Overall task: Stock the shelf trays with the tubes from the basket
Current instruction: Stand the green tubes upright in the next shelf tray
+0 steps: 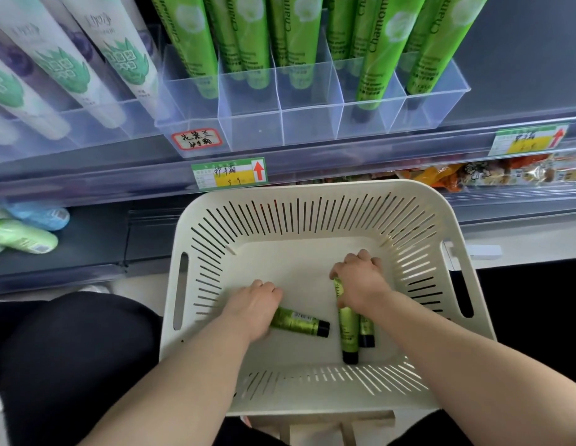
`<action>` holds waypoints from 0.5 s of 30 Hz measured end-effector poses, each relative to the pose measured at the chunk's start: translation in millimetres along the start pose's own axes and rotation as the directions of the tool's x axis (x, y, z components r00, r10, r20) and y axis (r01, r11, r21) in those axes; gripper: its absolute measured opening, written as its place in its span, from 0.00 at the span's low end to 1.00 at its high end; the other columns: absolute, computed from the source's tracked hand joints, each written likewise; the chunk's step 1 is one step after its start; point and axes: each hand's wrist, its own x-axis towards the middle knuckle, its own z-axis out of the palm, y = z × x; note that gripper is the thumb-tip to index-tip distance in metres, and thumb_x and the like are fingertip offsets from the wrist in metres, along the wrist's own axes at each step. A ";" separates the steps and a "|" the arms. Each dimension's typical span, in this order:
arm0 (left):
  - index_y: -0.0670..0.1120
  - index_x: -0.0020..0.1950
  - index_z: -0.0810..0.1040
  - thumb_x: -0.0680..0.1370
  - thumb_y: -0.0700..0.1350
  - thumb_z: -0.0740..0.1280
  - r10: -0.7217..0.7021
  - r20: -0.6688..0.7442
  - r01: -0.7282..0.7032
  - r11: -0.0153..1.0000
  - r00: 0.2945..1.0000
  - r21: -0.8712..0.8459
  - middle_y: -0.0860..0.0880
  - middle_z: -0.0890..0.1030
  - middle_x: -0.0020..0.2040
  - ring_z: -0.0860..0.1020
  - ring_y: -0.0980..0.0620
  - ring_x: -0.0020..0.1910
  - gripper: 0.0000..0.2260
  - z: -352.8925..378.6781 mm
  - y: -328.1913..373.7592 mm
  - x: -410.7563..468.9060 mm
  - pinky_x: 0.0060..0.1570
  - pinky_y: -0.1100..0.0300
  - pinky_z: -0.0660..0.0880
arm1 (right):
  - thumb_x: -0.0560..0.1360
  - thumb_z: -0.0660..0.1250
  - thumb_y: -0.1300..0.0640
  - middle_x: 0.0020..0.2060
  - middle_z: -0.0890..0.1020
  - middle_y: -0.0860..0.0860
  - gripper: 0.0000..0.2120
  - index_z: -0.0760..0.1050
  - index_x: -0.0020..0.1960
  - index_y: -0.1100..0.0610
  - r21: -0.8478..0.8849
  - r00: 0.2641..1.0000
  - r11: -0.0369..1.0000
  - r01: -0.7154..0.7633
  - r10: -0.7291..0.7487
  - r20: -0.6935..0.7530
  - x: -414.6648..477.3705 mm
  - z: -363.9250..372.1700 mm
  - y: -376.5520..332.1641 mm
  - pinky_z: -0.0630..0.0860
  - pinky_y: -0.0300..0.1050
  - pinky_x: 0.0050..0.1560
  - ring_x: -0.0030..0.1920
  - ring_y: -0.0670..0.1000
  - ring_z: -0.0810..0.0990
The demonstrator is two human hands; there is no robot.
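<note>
A cream slotted basket (312, 201) sits below the shelf with three green tubes with black caps on its floor. My left hand (256, 302) is closed over the end of one tube (299, 321) that lies sideways. My right hand (360, 281) grips the upper end of a second tube (348, 329), which points toward me. A third tube (366, 329) lies right beside it, partly hidden under my wrist. Above, a clear divided shelf tray (312, 123) holds upright green tubes (376, 59) in its compartments.
White tubes (112, 56) stand in a neighbouring clear tray at the left. Price tags (228, 173) hang on the shelf rail. Pale green and blue items (25, 233) lie on the lower shelf at left, orange packets (473, 173) at right. My dark-clothed knee (71, 349) is left of the basket.
</note>
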 end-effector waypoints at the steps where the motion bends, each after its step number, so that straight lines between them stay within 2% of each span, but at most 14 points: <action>1: 0.46 0.59 0.72 0.72 0.45 0.69 -0.006 -0.001 0.006 1.000 1.000 -0.013 0.47 0.74 0.56 0.72 0.46 0.56 0.17 0.0 -1.8 -0.4 0.50 0.52 0.73 | 0.70 0.73 0.48 0.57 0.74 0.50 0.23 0.72 0.63 0.47 0.094 1.000 0.995 -0.015 0.014 0.006 -0.7 -3.1 2.9 0.66 0.49 0.59 0.61 0.54 0.67; 2: 0.46 0.59 0.72 0.71 0.47 0.69 -0.015 -0.004 0.014 1.000 1.000 -0.022 0.47 0.74 0.56 0.73 0.46 0.55 0.17 -0.2 -3.2 -0.9 0.49 0.52 0.74 | 0.70 0.73 0.51 0.56 0.76 0.49 0.20 0.74 0.60 0.47 0.239 1.000 0.971 -0.022 0.025 -0.011 -2.5 -4.8 4.9 0.69 0.46 0.56 0.58 0.53 0.70; 4: 0.46 0.58 0.72 0.71 0.47 0.67 -0.050 -0.020 0.049 0.998 0.999 -0.044 0.46 0.74 0.55 0.73 0.46 0.53 0.16 -0.7 -4.2 -1.4 0.47 0.52 0.73 | 0.70 0.73 0.59 0.50 0.78 0.48 0.16 0.77 0.56 0.51 0.530 0.997 0.848 -0.021 0.058 -0.053 -7.6 -7.4 5.8 0.74 0.39 0.46 0.49 0.48 0.76; 6: 0.45 0.58 0.72 0.73 0.46 0.64 -0.103 -0.031 0.101 0.992 0.994 -0.075 0.45 0.74 0.55 0.73 0.45 0.53 0.15 -1.4 -3.1 -1.5 0.47 0.52 0.73 | 0.70 0.73 0.63 0.44 0.78 0.47 0.15 0.78 0.56 0.53 0.656 0.988 0.755 0.000 0.103 -0.119 -12.6 -12.8 5.1 0.73 0.35 0.40 0.43 0.45 0.77; 8: 0.43 0.61 0.71 0.74 0.42 0.63 -0.138 -0.040 0.137 0.990 0.990 -0.044 0.44 0.74 0.56 0.74 0.44 0.53 0.15 -1.4 -1.5 -1.0 0.48 0.52 0.73 | 0.70 0.74 0.63 0.45 0.80 0.47 0.16 0.78 0.57 0.54 0.688 0.979 0.725 0.030 0.119 -0.168 -17.0 -18.4 4.1 0.74 0.35 0.43 0.45 0.46 0.78; 11: 0.41 0.62 0.69 0.75 0.34 0.62 -0.162 -0.045 0.164 0.986 0.986 0.026 0.42 0.73 0.57 0.74 0.43 0.54 0.16 -1.2 -1.4 -1.5 0.47 0.52 0.72 | 0.68 0.76 0.61 0.50 0.82 0.50 0.17 0.80 0.57 0.56 0.641 0.992 0.767 0.008 0.075 -0.101 -23.1 -20.8 4.0 0.75 0.38 0.52 0.50 0.48 0.80; 13: 0.41 0.62 0.68 0.74 0.32 0.63 -0.182 -0.032 0.183 0.983 0.983 0.032 0.42 0.74 0.57 0.74 0.43 0.54 0.17 -2.5 -3.2 -2.1 0.47 0.52 0.73 | 0.68 0.76 0.60 0.51 0.83 0.50 0.17 0.81 0.56 0.55 0.589 0.996 0.808 -0.019 0.065 -0.057 -26.6 -21.5 4.5 0.76 0.38 0.54 0.51 0.48 0.80; 15: 0.41 0.62 0.68 0.75 0.32 0.61 -0.206 -0.015 0.205 0.979 0.979 -0.008 0.42 0.75 0.56 0.75 0.43 0.54 0.16 -3.5 -5.6 -3.3 0.49 0.51 0.74 | 0.68 0.76 0.60 0.51 0.83 0.50 0.17 0.81 0.55 0.54 0.583 0.995 0.812 0.001 0.055 -0.078 -28.9 -26.4 3.7 0.77 0.39 0.53 0.50 0.47 0.80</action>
